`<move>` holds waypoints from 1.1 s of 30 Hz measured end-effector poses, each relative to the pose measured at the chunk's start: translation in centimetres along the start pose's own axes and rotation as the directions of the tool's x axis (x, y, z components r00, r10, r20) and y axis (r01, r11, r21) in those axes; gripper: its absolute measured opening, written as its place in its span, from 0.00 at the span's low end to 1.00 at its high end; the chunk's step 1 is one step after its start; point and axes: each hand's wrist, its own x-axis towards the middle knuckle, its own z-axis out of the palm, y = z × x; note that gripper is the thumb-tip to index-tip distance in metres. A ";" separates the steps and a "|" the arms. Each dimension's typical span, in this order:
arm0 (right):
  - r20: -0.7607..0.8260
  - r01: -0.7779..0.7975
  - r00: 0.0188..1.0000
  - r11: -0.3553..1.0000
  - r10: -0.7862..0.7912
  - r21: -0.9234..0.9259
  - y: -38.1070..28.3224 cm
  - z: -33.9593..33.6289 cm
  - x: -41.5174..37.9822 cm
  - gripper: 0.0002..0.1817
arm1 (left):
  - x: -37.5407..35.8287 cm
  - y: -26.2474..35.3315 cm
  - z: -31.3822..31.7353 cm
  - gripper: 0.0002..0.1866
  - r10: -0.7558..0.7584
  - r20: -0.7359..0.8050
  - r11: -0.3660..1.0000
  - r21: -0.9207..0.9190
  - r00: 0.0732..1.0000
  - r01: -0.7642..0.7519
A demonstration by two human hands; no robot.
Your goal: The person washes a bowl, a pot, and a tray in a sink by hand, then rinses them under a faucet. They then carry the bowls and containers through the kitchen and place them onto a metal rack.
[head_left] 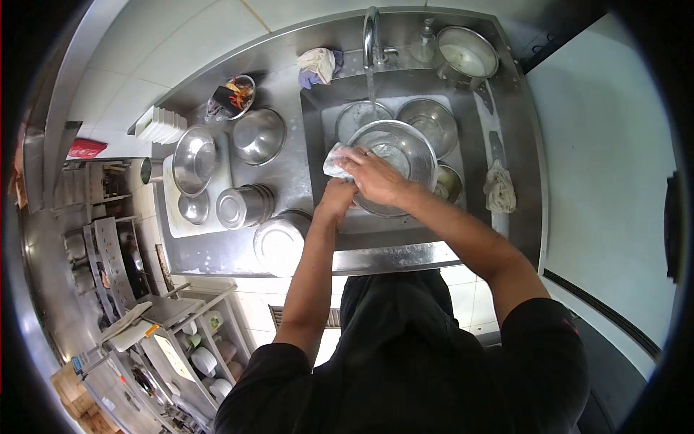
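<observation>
A large shiny mixing bowl [418, 148] is held tilted over the sink [312, 137]. My left hand [337, 199] is closed on its near left rim. My right hand [376, 177] is closed on a whitish cloth [334, 160] and presses it against the bowl's left edge. Whether it is a cloth or a soft scouring pad is hard to tell. Water runs from the faucet [371, 36] just behind the bowl. Beneath and around it in the sink lie a round metal bowl [437, 124], a second round vessel [350, 119] and a smaller metal bowl [452, 181].
On the left counter stand metal bowls [259, 136], stacked metal pots [238, 208] and a white board [173, 217]. A rag [318, 65] lies behind. At the back right are a soap bottle [423, 43] and a metal basin [477, 52]. A mesh scrubber [499, 189] rests on the right ledge.
</observation>
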 end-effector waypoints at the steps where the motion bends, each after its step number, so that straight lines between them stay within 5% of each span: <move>1: 0.038 0.036 0.999 0.997 -0.034 -0.065 0.2 -0.5 0.1 0.23 | -0.2 0.4 -0.1 0.21 -0.015 0.022 0.996 0.087 1.000 0.013; 3: 0.115 0.115 0.989 0.975 -0.094 -0.192 1.2 -2.2 1.1 0.23 | -0.1 1.1 -0.5 0.29 -0.047 0.063 0.965 0.263 0.997 0.029; 4: 0.157 0.078 0.987 0.968 -0.041 -0.238 1.5 -3.3 1.6 0.22 | -0.4 1.5 -0.2 0.30 0.075 0.053 0.953 0.289 0.996 -0.087; 7: 0.127 -0.149 0.968 0.901 0.218 -0.408 5.0 -5.2 2.1 0.22 | -2.1 1.8 0.5 0.34 0.370 0.040 0.876 0.319 0.928 -0.363; 9: -0.111 -0.413 0.909 0.826 0.403 -0.385 7.6 -5.5 0.7 0.19 | -3.0 2.4 0.4 0.37 0.497 0.014 0.835 0.265 0.868 -0.482; 12: -0.065 -0.806 0.578 0.581 0.814 0.116 8.0 -5.0 -2.2 0.18 | -4.3 4.2 0.5 0.40 0.715 -0.064 0.662 0.380 0.696 -0.645; 13: -0.066 -0.821 0.512 0.510 0.857 0.257 9.4 -1.8 -4.0 0.19 | -3.7 3.5 0.7 0.41 0.696 -0.117 0.698 0.341 0.708 -0.630; 14: -0.058 -0.814 0.443 0.428 0.895 0.393 10.7 1.7 -5.7 0.20 | -2.4 2.2 0.9 0.42 0.675 -0.168 0.729 0.299 0.719 -0.615; 16: 0.392 -0.678 0.243 -0.133 0.887 0.723 7.4 4.5 -6.6 0.19 | -0.7 0.8 2.3 0.45 0.656 -0.267 0.753 0.161 0.706 -0.638; 19: 0.498 -0.377 0.097 -0.432 0.862 0.820 3.3 5.7 -4.9 0.17 | -0.8 -1.4 4.8 0.33 0.537 -0.384 0.819 0.026 0.751 -0.573; 21: 0.182 -0.603 0.304 0.041 0.935 0.796 4.3 3.6 -5.2 0.18 | 0.2 -2.9 3.6 0.28 0.528 -0.323 0.835 0.029 0.786 -0.549; 23: -0.149 -0.587 0.607 0.567 0.780 0.578 7.0 1.4 -6.0 0.19 | 2.1 -5.0 -0.3 0.24 0.480 -0.260 0.874 0.060 0.838 -0.482; 25: -0.235 -0.630 0.728 0.764 0.644 0.140 8.8 -3.0 -4.5 0.18 | -0.8 1.1 -1.4 0.19 0.514 -0.380 0.855 0.160 0.769 -0.493; 27: -0.167 -0.562 0.820 0.825 0.547 -0.057 9.3 -6.7 -1.8 0.19 | -2.0 6.1 -2.5 0.21 0.282 -0.194 0.851 0.504 0.940 -0.151; 29: -0.210 -0.556 0.825 0.820 0.525 -0.134 9.6 -7.3 -1.0 0.20 | 0.2 4.6 -2.2 0.21 0.370 -0.242 0.879 0.403 0.897 -0.254; 31: -0.357 -0.640 0.734 0.763 0.577 -0.083 9.7 -5.7 -0.9 0.20 | 3.8 1.7 -1.3 0.21 0.402 -0.319 0.912 0.223 0.858 -0.344; 33: -0.314 -0.841 0.416 0.493 0.853 0.224 6.5 -2.5 -1.6 0.24 | 7.7 -1.8 0.2 0.21 0.357 -0.423 0.910 -0.046 0.833 -0.413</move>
